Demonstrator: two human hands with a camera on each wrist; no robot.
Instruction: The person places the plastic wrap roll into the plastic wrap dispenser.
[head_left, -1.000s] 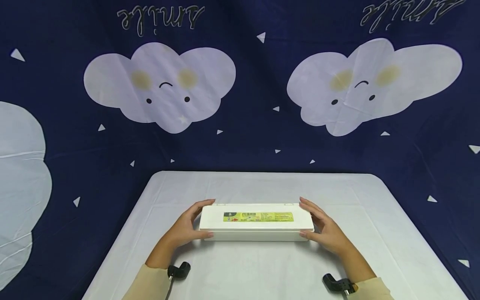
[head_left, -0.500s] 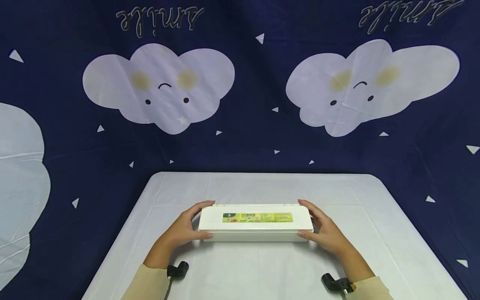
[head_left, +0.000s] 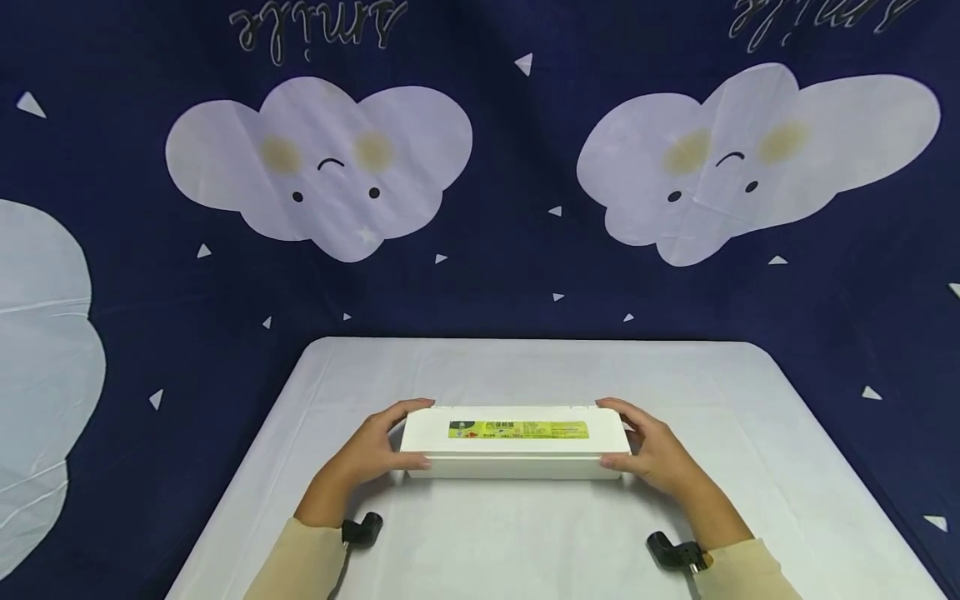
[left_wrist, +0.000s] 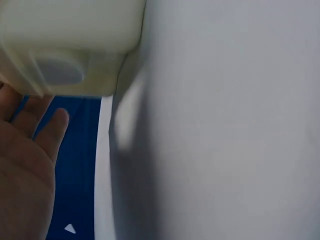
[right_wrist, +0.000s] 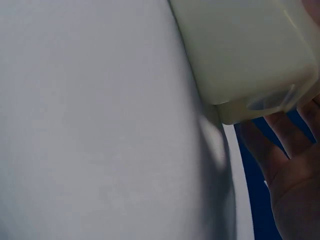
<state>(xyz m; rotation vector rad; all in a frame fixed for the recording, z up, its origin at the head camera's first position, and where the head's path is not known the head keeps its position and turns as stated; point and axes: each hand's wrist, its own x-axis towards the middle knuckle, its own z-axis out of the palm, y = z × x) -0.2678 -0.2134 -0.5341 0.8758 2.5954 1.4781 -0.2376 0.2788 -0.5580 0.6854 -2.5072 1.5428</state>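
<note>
A long white cling film box [head_left: 517,445] with a yellow-green label [head_left: 517,430] rests lengthwise across the table, its lid down. At its left end my left hand [head_left: 372,448] grips it, thumb on the front face and fingers reaching to the back edge. My right hand [head_left: 662,454] holds the opposite end the same way. In the left wrist view, the box's end wall [left_wrist: 65,72] shows a rounded recess, with the spread fingers of my left hand [left_wrist: 25,165] beside it. A similar recess shows on the other end [right_wrist: 265,102] in the right wrist view. The box's inside is hidden.
The table [head_left: 517,542] has a white cover and rounded far corners. Behind it hangs a dark blue cloth [head_left: 510,183] printed with pale clouds and small triangles. Black wrist-worn devices [head_left: 363,530] sit below both hands.
Both thumbs have shifted slightly up the front face towards the lid's edge. The box stays in place between my hands. The head view has tilted a little.
</note>
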